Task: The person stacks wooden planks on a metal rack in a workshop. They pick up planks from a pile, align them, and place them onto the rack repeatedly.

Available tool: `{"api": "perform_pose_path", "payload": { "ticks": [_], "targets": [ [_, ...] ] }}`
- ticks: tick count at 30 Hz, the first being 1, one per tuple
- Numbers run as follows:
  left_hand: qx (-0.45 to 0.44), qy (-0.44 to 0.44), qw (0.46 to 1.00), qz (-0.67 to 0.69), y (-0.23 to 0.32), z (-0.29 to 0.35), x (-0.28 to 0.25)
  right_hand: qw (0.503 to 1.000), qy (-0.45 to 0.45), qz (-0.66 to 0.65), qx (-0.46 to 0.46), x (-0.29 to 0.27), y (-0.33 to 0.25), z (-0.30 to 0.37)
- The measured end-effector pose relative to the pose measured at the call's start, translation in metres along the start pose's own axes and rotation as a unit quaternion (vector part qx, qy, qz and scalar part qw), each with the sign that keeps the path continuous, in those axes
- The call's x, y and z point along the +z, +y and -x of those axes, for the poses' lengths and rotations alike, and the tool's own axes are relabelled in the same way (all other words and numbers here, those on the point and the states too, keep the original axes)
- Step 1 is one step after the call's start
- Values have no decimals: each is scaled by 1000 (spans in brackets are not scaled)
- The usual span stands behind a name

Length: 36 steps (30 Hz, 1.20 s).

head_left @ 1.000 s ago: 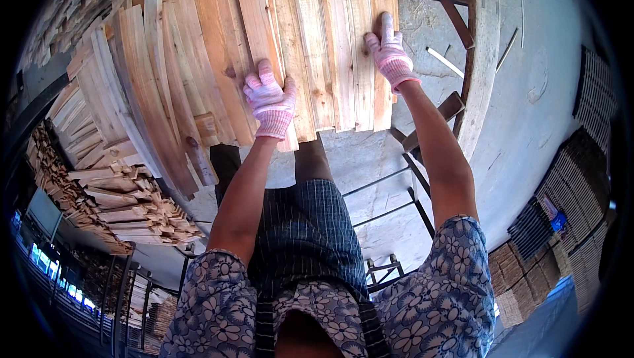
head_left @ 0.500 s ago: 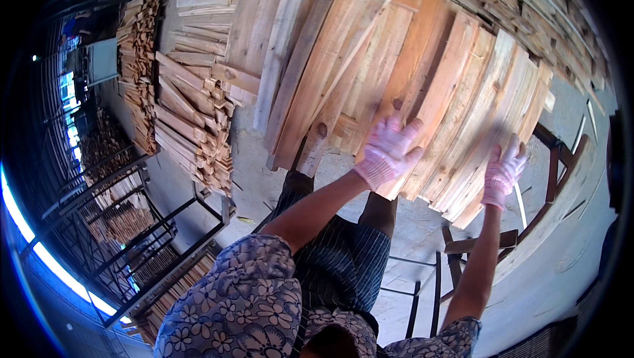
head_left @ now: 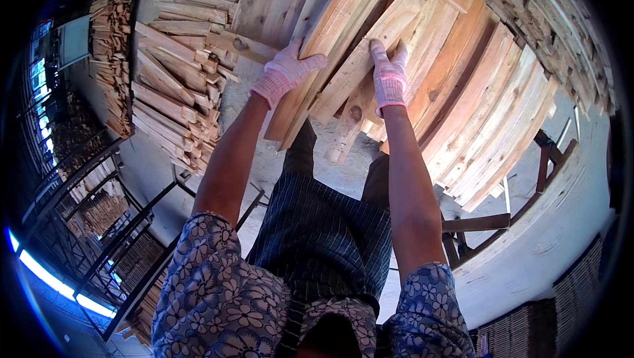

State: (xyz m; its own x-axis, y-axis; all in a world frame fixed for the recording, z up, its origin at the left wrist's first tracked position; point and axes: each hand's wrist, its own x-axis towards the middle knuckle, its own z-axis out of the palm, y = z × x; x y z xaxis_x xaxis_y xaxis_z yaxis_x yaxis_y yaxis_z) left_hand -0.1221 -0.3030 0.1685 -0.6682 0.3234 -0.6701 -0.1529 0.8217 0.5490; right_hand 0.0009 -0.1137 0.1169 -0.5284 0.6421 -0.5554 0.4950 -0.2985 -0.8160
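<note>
Both my hands wear pinkish-white knit gloves and reach over a wide layer of pale wooden planks. My left hand is closed on the left edge of a long wooden plank, its thumb lying across the top and its other fingers partly hidden. At the right edge of a narrower, slanting plank is my right hand, thumb on top and fingers curled at the side. That slanting plank lies across others beneath it. Below the two hands, a short knotted board end sticks out toward me.
Split wood pieces are stacked at the left, with a taller woodpile beyond. Dark metal racks stand at lower left. More stacked boards rise at the far right. A wooden-barred frame stands at right, near my right arm.
Both hands have moved left across the planks, and the view has shifted. My hands now grip plank edges; before, they lay spread over boards farther right. The slanting plank has come nearer me.
</note>
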Motion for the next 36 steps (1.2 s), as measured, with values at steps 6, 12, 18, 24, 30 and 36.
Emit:
{"api": "perform_pose_path", "payload": {
  "ticks": [6, 12, 18, 24, 30, 36],
  "targets": [
    [-14, 50, 999, 10, -11, 17, -37, 999, 0, -27, 39, -20, -37, 25],
    [-14, 87, 996, 13, 3, 20, -94, 1000, 4, 3, 27, -46, -24, 19],
    [45, 220, 952, -210, -15, -44, -66, 901, 149, 406, -43, 12, -61, -19],
    [-19, 106, 983, -146, -17, -60, -77, 892, 151, 425, 37, 23, -78, -20],
    [-65, 66, 991, -97, -21, -59, -103, 940, 72, 306, -132, 68, -46, 81],
    [-82, 71, 993, -43, -12, -47, -124, 925, 54, 376, -3, 134, -25, 75]
  ]
}}
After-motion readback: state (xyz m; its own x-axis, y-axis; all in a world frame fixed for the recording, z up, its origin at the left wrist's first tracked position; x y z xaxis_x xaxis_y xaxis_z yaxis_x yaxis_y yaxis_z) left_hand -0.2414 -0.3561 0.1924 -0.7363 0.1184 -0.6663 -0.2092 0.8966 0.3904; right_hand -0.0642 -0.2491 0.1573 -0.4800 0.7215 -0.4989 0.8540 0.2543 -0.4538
